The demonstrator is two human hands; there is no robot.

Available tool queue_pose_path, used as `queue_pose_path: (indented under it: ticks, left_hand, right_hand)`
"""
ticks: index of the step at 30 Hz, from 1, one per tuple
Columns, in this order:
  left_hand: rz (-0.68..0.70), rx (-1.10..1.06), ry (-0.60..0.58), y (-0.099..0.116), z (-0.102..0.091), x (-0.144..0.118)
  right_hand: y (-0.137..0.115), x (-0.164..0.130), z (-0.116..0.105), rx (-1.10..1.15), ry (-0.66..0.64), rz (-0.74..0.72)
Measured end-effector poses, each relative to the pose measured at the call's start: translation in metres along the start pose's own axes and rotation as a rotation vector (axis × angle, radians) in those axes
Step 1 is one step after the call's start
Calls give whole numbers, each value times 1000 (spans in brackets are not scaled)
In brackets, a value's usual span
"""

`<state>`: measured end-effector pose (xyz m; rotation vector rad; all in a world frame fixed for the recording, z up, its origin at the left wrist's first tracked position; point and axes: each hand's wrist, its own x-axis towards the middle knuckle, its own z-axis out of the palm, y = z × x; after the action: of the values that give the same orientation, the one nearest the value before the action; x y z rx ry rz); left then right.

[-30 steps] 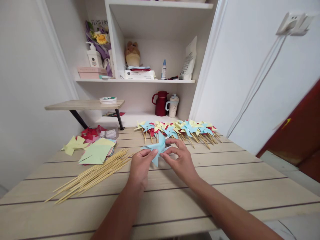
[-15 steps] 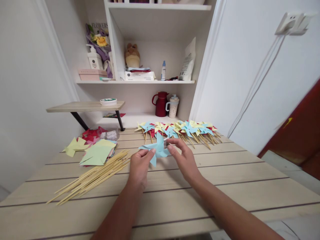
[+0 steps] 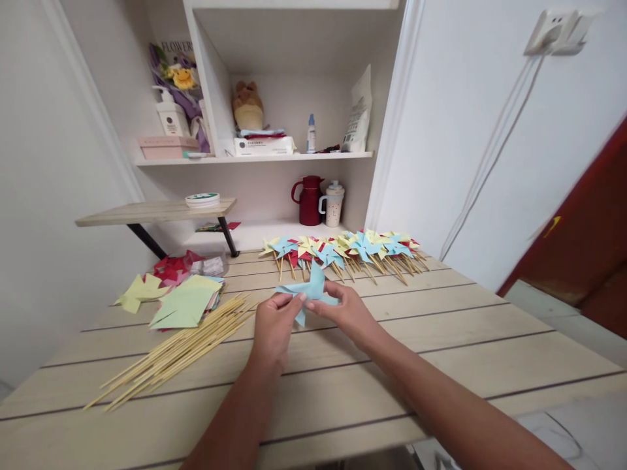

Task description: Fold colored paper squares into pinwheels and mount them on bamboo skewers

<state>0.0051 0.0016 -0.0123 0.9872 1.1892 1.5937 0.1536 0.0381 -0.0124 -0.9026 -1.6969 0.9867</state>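
A light blue paper pinwheel (image 3: 316, 281) is held in the air above the table, with no stick visible on it. My left hand (image 3: 275, 323) pinches it from the left, thumb on top near the centre. From the right, my right hand (image 3: 349, 314) grips it too, its thumb meeting the left thumb at the middle and its fingers partly behind the paper. Left of my hands lies a bundle of thin wooden sticks (image 3: 181, 346). Behind the pinwheel, several finished pinwheels (image 3: 365, 248) in blue, yellow and red lie on their sticks.
A stack of cut paper squares (image 3: 183, 303) and a yellow folded paper piece (image 3: 140, 292) lie at the left, near a clear plastic box (image 3: 213, 264). A small raised stand (image 3: 157, 212) is at the back left. A red jug (image 3: 310, 202) and a cup (image 3: 334, 205) stand behind.
My right hand has closed in to the left, its thumb now pressing the blue pinwheel's centre. My left hand keeps its hold. The view has shifted slightly.
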Motion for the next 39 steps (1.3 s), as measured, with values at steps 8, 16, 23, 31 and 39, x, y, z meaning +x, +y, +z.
queue_pose_path:
  ticks: [8, 16, 23, 31, 39]
  left_hand:
    - [-46, -70, 13, -1, 0, 1]
    - [-73, -161, 31, -2, -1, 2]
    - [-144, -262, 115, 4, -7, 6]
    - [-210, -419, 64, -1, -14, 12]
    - [-178, -342, 8, 2, -6, 4]
  right_hand:
    - [2, -1, 4, 69, 17, 24]
    - [1, -1, 6, 209, -40, 61]
    - [-2, -4, -10, -154, 181, -330]
    - [2, -12, 5, -662, 128, -640]
    - [-3, -7, 1, -489, 250, -545]
